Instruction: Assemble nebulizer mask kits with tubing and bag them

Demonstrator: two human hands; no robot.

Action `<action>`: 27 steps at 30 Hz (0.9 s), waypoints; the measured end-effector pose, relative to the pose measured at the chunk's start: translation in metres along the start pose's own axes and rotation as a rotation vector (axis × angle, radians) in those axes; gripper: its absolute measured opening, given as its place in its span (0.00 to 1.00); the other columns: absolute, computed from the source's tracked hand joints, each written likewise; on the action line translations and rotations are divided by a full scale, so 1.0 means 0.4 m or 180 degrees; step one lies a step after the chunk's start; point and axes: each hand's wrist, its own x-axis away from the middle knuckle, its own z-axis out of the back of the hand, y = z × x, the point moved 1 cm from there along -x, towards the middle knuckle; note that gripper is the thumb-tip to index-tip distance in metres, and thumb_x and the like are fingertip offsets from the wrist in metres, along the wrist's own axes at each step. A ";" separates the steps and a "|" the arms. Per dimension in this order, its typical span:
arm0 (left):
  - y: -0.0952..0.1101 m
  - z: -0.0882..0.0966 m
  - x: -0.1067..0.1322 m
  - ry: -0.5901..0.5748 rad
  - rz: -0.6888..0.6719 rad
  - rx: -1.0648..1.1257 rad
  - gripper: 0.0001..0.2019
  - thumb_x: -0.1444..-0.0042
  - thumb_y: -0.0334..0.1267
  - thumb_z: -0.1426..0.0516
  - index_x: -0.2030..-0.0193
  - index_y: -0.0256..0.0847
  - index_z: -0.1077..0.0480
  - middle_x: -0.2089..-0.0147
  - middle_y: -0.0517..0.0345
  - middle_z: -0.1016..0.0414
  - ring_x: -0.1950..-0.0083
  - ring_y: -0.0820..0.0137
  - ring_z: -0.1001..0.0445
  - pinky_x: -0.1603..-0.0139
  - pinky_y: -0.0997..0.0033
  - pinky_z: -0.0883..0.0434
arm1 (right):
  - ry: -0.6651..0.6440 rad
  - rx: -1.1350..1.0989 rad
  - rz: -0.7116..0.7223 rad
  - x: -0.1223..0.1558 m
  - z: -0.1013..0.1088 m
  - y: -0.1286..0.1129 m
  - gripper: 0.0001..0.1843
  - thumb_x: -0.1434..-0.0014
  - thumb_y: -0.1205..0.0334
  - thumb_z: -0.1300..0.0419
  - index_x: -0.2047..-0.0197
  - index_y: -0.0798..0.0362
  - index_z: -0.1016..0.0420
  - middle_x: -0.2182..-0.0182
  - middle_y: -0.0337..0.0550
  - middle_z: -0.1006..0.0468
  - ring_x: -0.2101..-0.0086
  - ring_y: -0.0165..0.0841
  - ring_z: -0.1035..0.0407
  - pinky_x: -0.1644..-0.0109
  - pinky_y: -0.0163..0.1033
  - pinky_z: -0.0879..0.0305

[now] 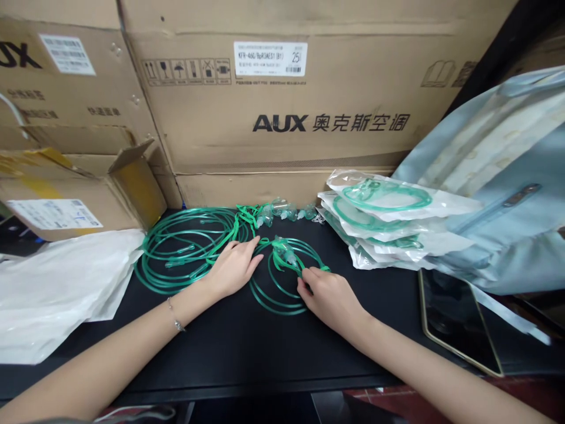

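A loose coil of green tubing (268, 301) lies on the black tabletop, with a small clear-green mask-like piece (282, 250) and a green strap on it. My right hand (333, 299) has its fingers curled together at the coil's right side, pinching the tubing. To the left of this coil my left hand (233, 268) is open, fingers stretched forward and thumb apart. It lies by the right edge of a larger bundle of green tubing (165, 288). Behind both hands sit several clear mask pieces (281, 209) with green straps.
Stacked clear-and-white packets (397, 227) with green tubing stand at the right, before a light blue bag (498, 235). A phone (459, 321) lies near the front right. White empty-looking packets (62, 288) and an open carton (66, 194) are left. A large cardboard box (282, 147) closes off the back.
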 end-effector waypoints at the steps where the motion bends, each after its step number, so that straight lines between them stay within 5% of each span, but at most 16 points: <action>1: -0.002 0.001 0.000 -0.0050 -0.0010 -0.0059 0.19 0.38 0.39 0.54 0.46 0.29 0.38 0.51 0.43 0.27 0.48 0.60 0.30 0.47 0.59 0.37 | -0.0112 0.0030 -0.0071 -0.006 0.001 -0.002 0.10 0.44 0.69 0.49 0.75 0.56 0.31 0.79 0.42 0.27 0.79 0.30 0.32 0.76 0.35 0.50; 9: -0.002 0.000 0.006 0.0035 -0.0217 -0.0478 0.18 0.39 0.42 0.53 0.54 0.31 0.30 0.53 0.45 0.25 0.48 0.58 0.30 0.44 0.55 0.40 | -0.0681 -0.0001 -0.0309 -0.063 0.021 -0.032 0.10 0.41 0.65 0.47 0.71 0.57 0.27 0.74 0.46 0.23 0.73 0.36 0.27 0.75 0.35 0.45; 14: 0.000 0.016 0.028 0.0129 -0.0352 -0.0375 0.21 0.38 0.42 0.56 0.47 0.30 0.34 0.44 0.44 0.31 0.41 0.59 0.37 0.39 0.52 0.45 | -0.0219 -0.0376 -0.0238 -0.056 0.059 0.002 0.17 0.40 0.56 0.48 0.73 0.57 0.27 0.76 0.45 0.25 0.74 0.34 0.28 0.74 0.35 0.39; 17: 0.004 0.036 0.056 -0.0088 -0.0746 -0.0048 0.23 0.38 0.44 0.56 0.41 0.33 0.41 0.38 0.46 0.39 0.36 0.62 0.44 0.36 0.53 0.49 | 0.0145 -0.0861 0.0400 -0.038 0.071 0.059 0.17 0.38 0.57 0.53 0.65 0.57 0.26 0.68 0.48 0.24 0.65 0.35 0.28 0.63 0.38 0.33; 21: 0.001 0.046 0.085 -0.0717 -0.1038 0.0455 0.26 0.38 0.44 0.56 0.35 0.38 0.54 0.33 0.50 0.54 0.32 0.66 0.56 0.35 0.60 0.48 | -0.0254 -0.1068 0.1107 -0.012 0.039 0.122 0.26 0.40 0.55 0.49 0.40 0.56 0.42 0.39 0.54 0.44 0.39 0.42 0.53 0.41 0.51 0.46; 23: -0.002 0.043 0.088 -0.0908 -0.0975 0.0616 0.26 0.38 0.44 0.57 0.34 0.42 0.55 0.32 0.52 0.56 0.32 0.66 0.59 0.35 0.60 0.48 | -0.0631 -0.1115 0.1103 -0.002 0.015 0.132 0.29 0.38 0.55 0.52 0.37 0.56 0.49 0.37 0.52 0.50 0.37 0.40 0.61 0.38 0.53 0.52; 27: -0.001 0.036 0.084 -0.0994 -0.0887 0.0781 0.25 0.38 0.44 0.55 0.35 0.45 0.53 0.32 0.51 0.55 0.33 0.63 0.56 0.35 0.53 0.50 | -0.1089 -0.1245 0.1081 0.006 -0.007 0.125 0.26 0.36 0.54 0.57 0.37 0.54 0.49 0.37 0.48 0.48 0.37 0.37 0.61 0.36 0.54 0.59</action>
